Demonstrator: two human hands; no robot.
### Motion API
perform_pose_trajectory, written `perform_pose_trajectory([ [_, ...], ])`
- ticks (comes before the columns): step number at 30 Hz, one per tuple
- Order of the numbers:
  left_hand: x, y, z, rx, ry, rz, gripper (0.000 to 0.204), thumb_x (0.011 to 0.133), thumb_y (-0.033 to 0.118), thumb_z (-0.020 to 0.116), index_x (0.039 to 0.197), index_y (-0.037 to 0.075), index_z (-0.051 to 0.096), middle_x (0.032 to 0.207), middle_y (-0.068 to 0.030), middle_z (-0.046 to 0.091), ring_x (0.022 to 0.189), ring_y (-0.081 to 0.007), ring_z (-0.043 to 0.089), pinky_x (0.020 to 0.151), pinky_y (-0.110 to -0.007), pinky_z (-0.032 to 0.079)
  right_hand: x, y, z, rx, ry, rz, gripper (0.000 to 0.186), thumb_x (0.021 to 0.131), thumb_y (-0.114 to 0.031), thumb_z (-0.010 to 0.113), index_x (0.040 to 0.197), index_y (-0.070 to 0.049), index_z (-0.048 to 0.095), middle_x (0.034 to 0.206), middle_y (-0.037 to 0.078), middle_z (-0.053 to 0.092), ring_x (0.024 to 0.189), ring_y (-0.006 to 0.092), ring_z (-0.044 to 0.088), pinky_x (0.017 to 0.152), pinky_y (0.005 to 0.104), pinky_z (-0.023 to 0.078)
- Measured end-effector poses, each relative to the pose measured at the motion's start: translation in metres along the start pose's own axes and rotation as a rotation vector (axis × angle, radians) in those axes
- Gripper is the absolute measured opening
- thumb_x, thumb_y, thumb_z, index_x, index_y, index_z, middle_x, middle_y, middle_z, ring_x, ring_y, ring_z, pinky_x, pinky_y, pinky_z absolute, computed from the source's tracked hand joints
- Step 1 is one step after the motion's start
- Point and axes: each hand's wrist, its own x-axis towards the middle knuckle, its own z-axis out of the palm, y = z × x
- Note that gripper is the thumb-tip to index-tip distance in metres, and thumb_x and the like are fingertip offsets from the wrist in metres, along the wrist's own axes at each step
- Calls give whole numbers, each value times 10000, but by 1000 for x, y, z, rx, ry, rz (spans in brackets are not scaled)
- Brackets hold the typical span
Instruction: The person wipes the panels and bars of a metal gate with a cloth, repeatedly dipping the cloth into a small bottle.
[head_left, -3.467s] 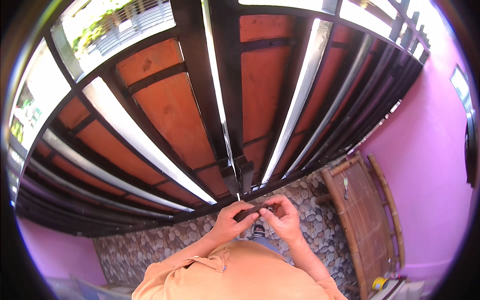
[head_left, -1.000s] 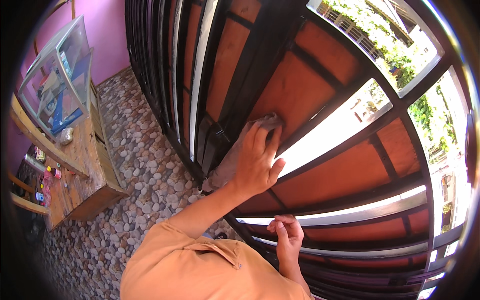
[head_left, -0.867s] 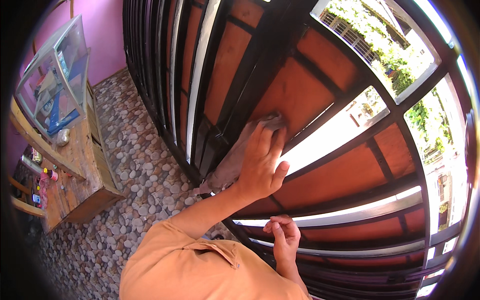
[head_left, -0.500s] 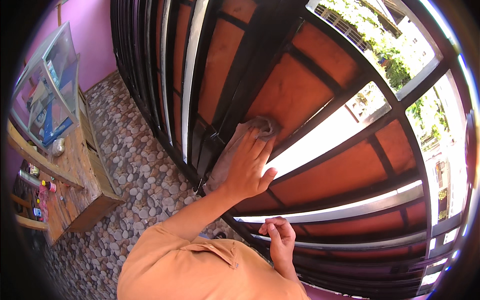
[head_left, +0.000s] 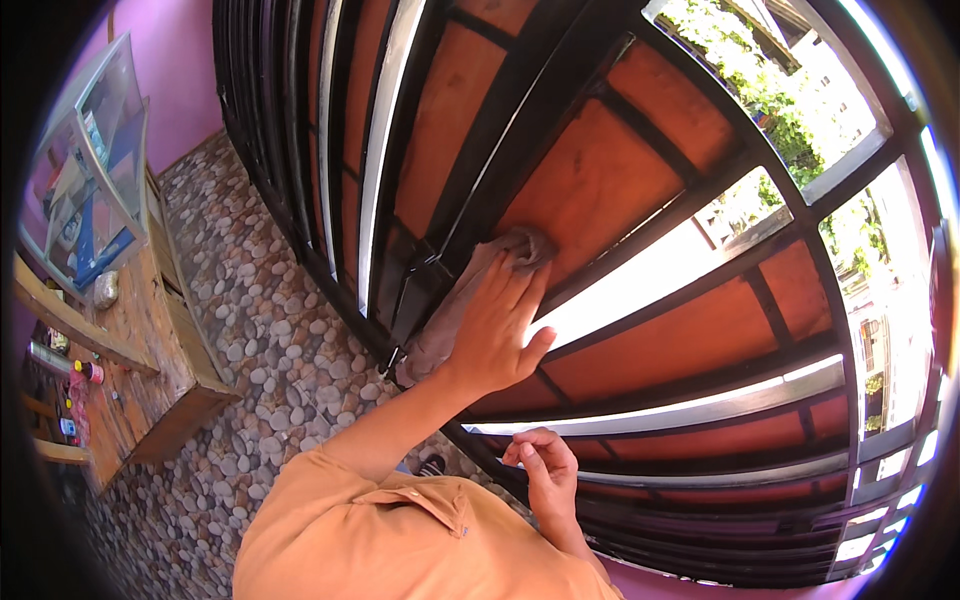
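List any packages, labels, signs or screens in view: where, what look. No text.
Small bottles or cans: far left on the wooden cabinet, cylindrical, red and dark, too small to detail.
Glass case: on the cabinet, clear panes with blue inside.
No signs or screens visible.

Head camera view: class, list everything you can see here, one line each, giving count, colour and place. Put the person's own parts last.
Gate: one, black bars with orange-brown panels, across the middle and right.
Cloth: one, grey-brown, pressed flat against the gate.
Floor: one, pebble-patterned, grey and tan, lower left.
Wooden table: one, brown, far left.
Glass case: one, clear, on the table.
Wall: pink, upper left.
Shirt: one, orange, bottom centre.
Left hand: flat on the cloth.
Right hand: curled at a lower bar, holding nothing visible.
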Motion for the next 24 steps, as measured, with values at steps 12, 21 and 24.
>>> perform_pose_trajectory([
  [12,46,0,-17,80,11,127,744,1004,519,372,1395,-106,467,1342,-279,507,1272,-510,431,1131,-578,295,-2,2,9,2,-37,17,122,1015,-51,578,1099,8,644,895,80,668,829,165,645,774,309,505],
  [21,67,18,-22,125,-20,161,656,996,481,468,1276,-106,555,1300,-256,532,1295,-480,436,1137,-564,302,-10,7,5,40,-50,75,149,1014,-71,601,1122,21,648,970,81,662,886,163,649,822,316,528],
  [24,84,15,-25,102,41,214,658,976,483,453,1326,-69,528,1277,-245,545,1260,-471,442,1131,-600,290,-10,6,13,29,-37,57,136,1014,-50,578,1113,19,640,903,85,658,844,172,638,786,308,498],
])
